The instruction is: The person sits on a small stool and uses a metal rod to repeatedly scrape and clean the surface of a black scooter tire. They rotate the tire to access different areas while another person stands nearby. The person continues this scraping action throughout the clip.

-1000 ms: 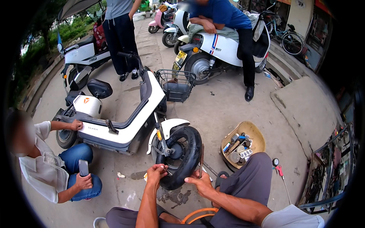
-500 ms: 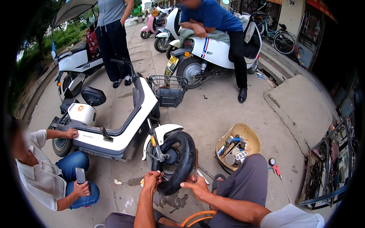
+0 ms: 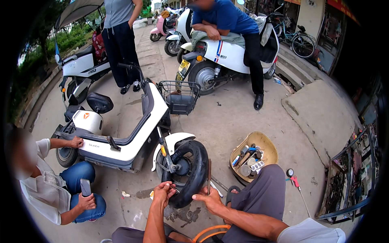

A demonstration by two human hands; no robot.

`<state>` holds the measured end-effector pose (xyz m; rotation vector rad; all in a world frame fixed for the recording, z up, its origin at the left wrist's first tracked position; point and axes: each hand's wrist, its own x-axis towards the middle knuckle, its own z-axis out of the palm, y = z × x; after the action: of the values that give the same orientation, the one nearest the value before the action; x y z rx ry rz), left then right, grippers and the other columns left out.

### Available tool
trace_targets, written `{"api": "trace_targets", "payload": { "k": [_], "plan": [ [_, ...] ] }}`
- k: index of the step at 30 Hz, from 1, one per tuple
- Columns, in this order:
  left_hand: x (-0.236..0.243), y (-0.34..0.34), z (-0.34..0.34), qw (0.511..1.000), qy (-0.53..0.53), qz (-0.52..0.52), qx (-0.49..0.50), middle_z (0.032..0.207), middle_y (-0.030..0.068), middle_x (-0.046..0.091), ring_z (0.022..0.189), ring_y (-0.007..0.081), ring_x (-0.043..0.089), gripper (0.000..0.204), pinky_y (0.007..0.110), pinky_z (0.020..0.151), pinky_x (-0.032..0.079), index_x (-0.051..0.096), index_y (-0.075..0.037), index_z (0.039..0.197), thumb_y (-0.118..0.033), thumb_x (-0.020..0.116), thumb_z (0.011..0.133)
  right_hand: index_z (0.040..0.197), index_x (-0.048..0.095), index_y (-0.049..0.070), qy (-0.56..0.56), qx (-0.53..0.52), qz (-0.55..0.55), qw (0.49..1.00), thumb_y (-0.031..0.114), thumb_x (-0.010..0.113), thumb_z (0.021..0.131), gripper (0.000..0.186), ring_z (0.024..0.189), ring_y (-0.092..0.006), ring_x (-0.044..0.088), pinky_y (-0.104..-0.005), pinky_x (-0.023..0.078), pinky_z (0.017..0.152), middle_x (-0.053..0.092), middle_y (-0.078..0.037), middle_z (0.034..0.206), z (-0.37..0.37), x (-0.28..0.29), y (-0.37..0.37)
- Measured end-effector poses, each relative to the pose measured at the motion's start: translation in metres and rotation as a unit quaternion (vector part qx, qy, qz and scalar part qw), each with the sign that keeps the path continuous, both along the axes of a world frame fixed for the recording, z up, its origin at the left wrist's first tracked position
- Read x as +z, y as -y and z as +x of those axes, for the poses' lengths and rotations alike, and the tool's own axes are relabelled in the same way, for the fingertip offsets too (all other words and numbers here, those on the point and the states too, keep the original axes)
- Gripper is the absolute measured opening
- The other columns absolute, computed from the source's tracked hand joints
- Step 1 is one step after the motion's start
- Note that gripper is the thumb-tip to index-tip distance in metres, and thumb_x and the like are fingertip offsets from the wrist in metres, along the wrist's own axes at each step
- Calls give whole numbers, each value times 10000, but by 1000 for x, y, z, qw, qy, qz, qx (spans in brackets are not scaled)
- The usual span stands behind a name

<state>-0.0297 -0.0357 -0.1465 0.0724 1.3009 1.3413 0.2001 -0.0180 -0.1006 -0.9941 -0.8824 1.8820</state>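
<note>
A white electric scooter (image 3: 139, 139) stands in front of me, and its front wheel's black tyre (image 3: 196, 162) bulges loosely around the hub. My left hand (image 3: 163, 193) is at the tyre's lower left, fingers pinched together at the wheel's inner edge. What they grip is too small to make out. On the tyre's right side, my right hand (image 3: 208, 199) is closed around the lower end of a brown metal bar (image 3: 209, 173), which stands upright beside the tyre. That hand's thumb points at the rubber.
A yellowish tub (image 3: 267, 143) of tools sits right of the wheel, near my knee. Beyond it lies a tyre inflator gun (image 3: 294, 182) with a gauge. A crouching person (image 3: 48, 178) at left touches the scooter and holds a phone (image 3: 85, 187). Another person leans on a parked scooter (image 3: 231, 52).
My left hand's fingers have shifted very slightly at the tyre's inner edge. My right hand and the bar stay in place. The crouching person's head has moved a little.
</note>
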Motion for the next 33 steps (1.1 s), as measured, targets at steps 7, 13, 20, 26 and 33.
{"api": "trace_targets", "payload": {
  "k": [7, 13, 20, 26, 33],
  "plan": [
    [-8, 5, -7, 1000, -13, 0, -18, 914, 91, 711, 699, 141, 664, 94, 249, 657, 607, 640, -27, 1071, -74, 600, 1001, 835, 407, 125, 7, -10, 8, 1000, -89, 828, 714, 489, 818, -120, 562, -323, 504, 766, 531, 1, 844, -2, -3, 1],
    [-9, 0, -1, 994, -101, -39, -26, 794, 15, 652, 624, 89, 602, 137, 244, 585, 589, 664, -37, 1029, -105, 721, 924, 834, 404, 139, 16, -3, 13, 1000, -89, 835, 703, 505, 794, -102, 540, -307, 487, 741, 505, 23, 825, -1, -6, 1],
    [-12, 0, -2, 995, -97, -4, -25, 822, 26, 671, 647, 93, 602, 126, 244, 594, 587, 678, -29, 1061, -99, 674, 956, 824, 396, 145, 14, 2, 11, 1000, -80, 839, 713, 509, 746, -82, 491, -282, 456, 711, 466, 42, 800, -1, -2, 2],
    [-9, 4, -4, 997, -65, 23, -19, 930, 98, 728, 702, 123, 630, 125, 264, 668, 602, 663, 0, 1074, -76, 619, 985, 828, 402, 140, -3, 0, 3, 1000, -81, 834, 719, 498, 791, -91, 532, -290, 476, 748, 502, 32, 829, -3, -2, 3],
    [-6, 2, -6, 999, -46, 5, -22, 907, 129, 724, 666, 127, 609, 133, 238, 594, 549, 524, -60, 976, -85, 653, 959, 839, 414, 131, -12, 3, 2, 1000, -83, 826, 728, 478, 825, -114, 561, -304, 494, 783, 539, 15, 857, -4, -12, 1]
  ]
}}
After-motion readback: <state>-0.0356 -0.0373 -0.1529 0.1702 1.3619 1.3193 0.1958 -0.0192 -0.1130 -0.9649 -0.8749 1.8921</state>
